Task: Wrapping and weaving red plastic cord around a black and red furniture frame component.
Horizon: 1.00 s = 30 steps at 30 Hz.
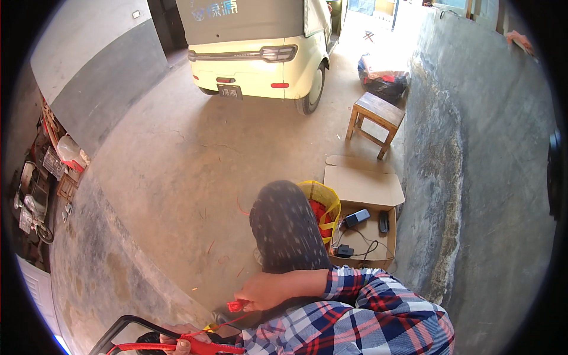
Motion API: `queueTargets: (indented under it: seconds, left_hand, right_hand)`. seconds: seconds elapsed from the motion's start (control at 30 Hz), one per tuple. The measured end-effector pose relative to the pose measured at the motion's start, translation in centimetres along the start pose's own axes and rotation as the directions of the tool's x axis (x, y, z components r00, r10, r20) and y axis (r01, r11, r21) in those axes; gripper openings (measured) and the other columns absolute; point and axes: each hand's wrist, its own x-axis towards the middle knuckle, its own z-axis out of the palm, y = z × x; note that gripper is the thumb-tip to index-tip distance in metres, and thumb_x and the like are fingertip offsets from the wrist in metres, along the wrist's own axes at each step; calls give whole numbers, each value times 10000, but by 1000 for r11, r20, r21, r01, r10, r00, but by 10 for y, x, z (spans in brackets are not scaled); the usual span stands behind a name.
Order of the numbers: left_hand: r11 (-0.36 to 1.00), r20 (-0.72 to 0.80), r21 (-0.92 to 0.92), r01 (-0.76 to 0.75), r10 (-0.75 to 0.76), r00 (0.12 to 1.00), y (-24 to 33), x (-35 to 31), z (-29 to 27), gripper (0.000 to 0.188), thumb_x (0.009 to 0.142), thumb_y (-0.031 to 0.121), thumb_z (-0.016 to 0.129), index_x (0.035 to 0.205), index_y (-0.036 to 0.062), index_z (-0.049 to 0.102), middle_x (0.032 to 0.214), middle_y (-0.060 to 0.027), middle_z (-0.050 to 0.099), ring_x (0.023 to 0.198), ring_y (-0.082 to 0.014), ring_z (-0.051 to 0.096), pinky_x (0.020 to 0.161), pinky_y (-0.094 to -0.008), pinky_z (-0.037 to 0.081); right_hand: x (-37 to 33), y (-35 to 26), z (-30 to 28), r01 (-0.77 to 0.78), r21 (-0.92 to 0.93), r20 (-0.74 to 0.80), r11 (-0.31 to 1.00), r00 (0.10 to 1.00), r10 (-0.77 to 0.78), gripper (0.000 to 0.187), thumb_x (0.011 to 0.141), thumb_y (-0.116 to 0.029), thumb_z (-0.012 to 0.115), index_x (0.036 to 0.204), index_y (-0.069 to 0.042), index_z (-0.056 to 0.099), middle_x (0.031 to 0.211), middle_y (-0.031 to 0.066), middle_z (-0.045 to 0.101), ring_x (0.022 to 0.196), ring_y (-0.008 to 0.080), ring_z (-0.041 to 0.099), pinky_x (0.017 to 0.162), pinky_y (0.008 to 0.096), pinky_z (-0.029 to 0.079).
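My right hand (260, 291) reaches across in front of my knee, its fingers closed on a small red knotted bundle (236, 306). A thin red cord (234, 321) runs from there down toward my left hand (188, 338). At the lower edge my left hand pinches a red strap (207, 346), beside a curved black frame (127, 319) whose kind I cannot make out. Something small and yellow (211, 327) shows just beyond the left fingers. Part of the left hand and the strap's far end are hidden or cut off.
Right of my knee (284, 228) stand a yellow-rimmed bag (332, 198) of red material and an open cardboard box (362, 177) holding electronics and cables. Beyond are a wooden stool (378, 110), a black bag (383, 89) and a pale yellow vehicle (254, 74). A grey wall (485, 148) bounds the right.
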Motion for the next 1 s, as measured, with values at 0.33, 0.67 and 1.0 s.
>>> queueTargets:
  seconds: [0.33,0.67,1.0]
  left_hand:
    - [999,-18,24,49,-48,999,13,-12,12,300,792,146,740,1031,18,610,850,-124,586,718,-228,553,640,-379,471]
    - [999,5,26,44,-44,999,10,-10,3,314,781,144,749,1033,12,616,865,-121,588,734,-230,548,660,-391,468]
    - [999,-2,19,37,-37,999,13,-12,14,307,791,144,740,1022,-18,617,844,-134,591,726,-235,552,645,-386,459]
  right_hand:
    - [-3,-4,-3,0,-11,22,1000,1000,0,306,900,-311,570,1075,-61,577,878,189,655,846,397,619,707,493,459]
    - [-3,-5,-5,-2,-18,25,1000,1000,3,306,901,-305,568,1066,-48,578,883,196,654,846,397,620,714,491,464]
    - [-2,-4,-5,-5,-27,32,1000,999,6,305,903,-305,563,1069,-50,577,881,195,655,847,396,623,714,490,465]
